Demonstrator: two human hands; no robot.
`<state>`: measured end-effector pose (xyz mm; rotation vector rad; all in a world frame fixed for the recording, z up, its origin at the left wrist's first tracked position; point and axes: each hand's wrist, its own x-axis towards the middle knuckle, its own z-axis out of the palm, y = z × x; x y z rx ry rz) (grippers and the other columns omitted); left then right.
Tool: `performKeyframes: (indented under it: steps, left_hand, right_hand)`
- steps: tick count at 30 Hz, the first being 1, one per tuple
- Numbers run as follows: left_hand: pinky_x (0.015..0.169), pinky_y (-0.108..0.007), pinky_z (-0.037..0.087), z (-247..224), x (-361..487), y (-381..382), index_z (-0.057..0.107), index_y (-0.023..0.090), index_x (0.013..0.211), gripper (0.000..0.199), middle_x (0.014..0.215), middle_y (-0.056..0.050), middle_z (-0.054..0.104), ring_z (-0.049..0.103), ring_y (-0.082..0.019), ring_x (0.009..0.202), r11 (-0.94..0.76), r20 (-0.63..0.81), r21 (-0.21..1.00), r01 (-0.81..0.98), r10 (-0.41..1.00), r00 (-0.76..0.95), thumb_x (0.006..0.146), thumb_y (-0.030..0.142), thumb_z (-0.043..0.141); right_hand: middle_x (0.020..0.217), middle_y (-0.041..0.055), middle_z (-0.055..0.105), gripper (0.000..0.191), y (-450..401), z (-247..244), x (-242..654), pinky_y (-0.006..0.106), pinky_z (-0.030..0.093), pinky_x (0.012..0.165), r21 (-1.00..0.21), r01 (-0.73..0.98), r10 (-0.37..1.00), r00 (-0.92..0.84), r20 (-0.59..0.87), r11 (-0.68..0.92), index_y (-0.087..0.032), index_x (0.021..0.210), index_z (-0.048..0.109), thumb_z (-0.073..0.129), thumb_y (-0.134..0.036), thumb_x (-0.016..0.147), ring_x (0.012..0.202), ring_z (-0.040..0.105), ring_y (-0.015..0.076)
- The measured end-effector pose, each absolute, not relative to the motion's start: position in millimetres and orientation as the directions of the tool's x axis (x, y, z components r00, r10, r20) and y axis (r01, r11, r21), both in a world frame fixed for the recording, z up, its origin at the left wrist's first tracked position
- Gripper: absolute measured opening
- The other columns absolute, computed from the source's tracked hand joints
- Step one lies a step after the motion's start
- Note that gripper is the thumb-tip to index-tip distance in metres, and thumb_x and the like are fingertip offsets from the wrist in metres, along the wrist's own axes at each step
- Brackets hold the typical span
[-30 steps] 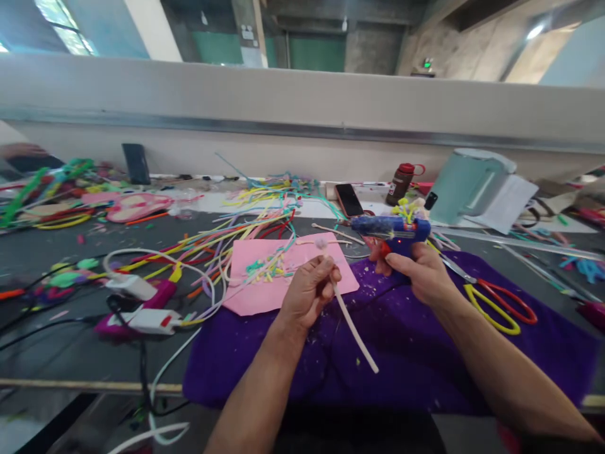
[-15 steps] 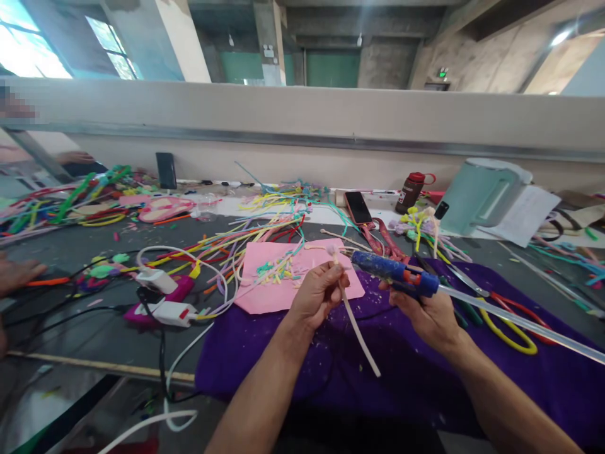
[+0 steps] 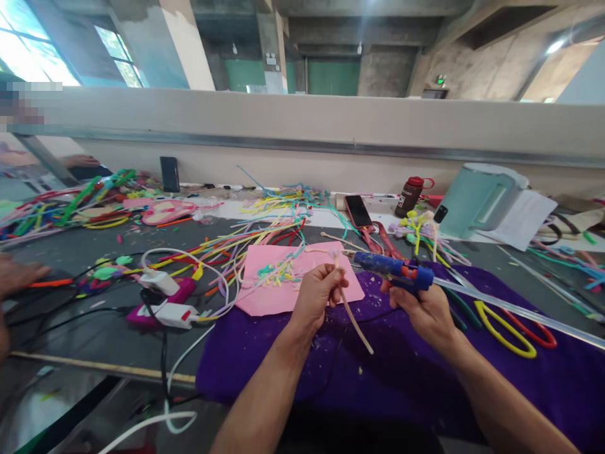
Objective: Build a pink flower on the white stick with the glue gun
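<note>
We are seeing a pale teal pitcher (image 3: 475,205) standing near a red-capped bottle (image 3: 409,198), with a phone (image 3: 358,211) resting to the bottle's left. Beyond the partition (image 3: 307,118), we are spotting a glowing green sign (image 3: 441,79).

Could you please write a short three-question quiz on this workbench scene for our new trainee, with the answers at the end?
1. Multiple choice: what is the right hand gripping?
A) a phone
B) a glue gun
C) a kettle

2. True or false: the small coloured pieces lie on the pink sheet.

3. Fill in the blank: the pale stem is held in the person's ____ hand.

Key:
1. B, the glue gun.
2. True.
3. Left; the left hand pinches it between thumb and fingers.
</note>
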<state>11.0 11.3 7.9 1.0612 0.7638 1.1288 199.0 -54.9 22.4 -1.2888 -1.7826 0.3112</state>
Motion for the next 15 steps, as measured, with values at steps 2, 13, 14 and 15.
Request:
performKeyframes:
  steps: [2, 13, 14, 15]
  left_hand:
    - [0.03, -0.015, 0.021, 7.7, 10.7, 11.7, 0.051, 0.013, 0.063, 0.026, 0.057, 0.0, 0.06, 0.039, -0.001, 0.031, 0.065, 0.03, 0.943, -0.327, 0.961, 0.276, 0.071, 0.036, 0.061]
    - [0.031, -0.015, 0.02, 8.6, 11.0, 10.4, 0.054, 0.012, 0.062, 0.028, 0.049, 0.003, 0.054, 0.037, -0.002, 0.031, 0.064, 0.039, 0.948, -0.312, 0.949, 0.314, 0.072, 0.038, 0.06]
    - [0.031, -0.015, 0.02, 8.8, 11.0, 10.3, 0.054, 0.012, 0.063, 0.028, 0.05, 0.002, 0.054, 0.038, -0.001, 0.031, 0.067, 0.036, 0.947, -0.314, 0.949, 0.314, 0.071, 0.038, 0.061]
    - [0.031, -0.015, 0.02, 9.1, 11.1, 10.3, 0.054, 0.012, 0.063, 0.028, 0.051, 0.002, 0.055, 0.038, -0.001, 0.031, 0.07, 0.035, 0.946, -0.316, 0.949, 0.314, 0.071, 0.038, 0.061]
  right_hand:
    - [0.071, 0.0036, 0.06, 0.025, -53.6, 20.0, 199.1, 0.027, 0.04, 0.058, -0.637, 0.646, 0.863, -0.068, 0.501, 0.421, -0.016, 0.083, 0.059, 0.045, -0.036, 0.084, 0.062, 0.054, 0.0157]
    - [0.069, 0.0038, 0.06, 0.027, -51.1, 15.2, 199.9, 0.027, 0.041, 0.057, -0.589, 0.683, 0.84, -0.066, 0.539, 0.431, -0.016, 0.075, 0.058, 0.043, -0.037, 0.084, 0.06, 0.053, 0.0151]
    - [0.069, 0.0037, 0.06, 0.027, -51.2, 15.4, 199.5, 0.027, 0.041, 0.057, -0.577, 0.694, 0.837, -0.067, 0.543, 0.43, -0.016, 0.075, 0.058, 0.043, -0.037, 0.084, 0.06, 0.054, 0.0152]
    - [0.068, 0.0036, 0.059, 0.027, -51.4, 15.9, 199.0, 0.027, 0.041, 0.057, -0.567, 0.705, 0.836, -0.069, 0.545, 0.427, -0.016, 0.074, 0.058, 0.043, -0.036, 0.085, 0.06, 0.054, 0.0152]
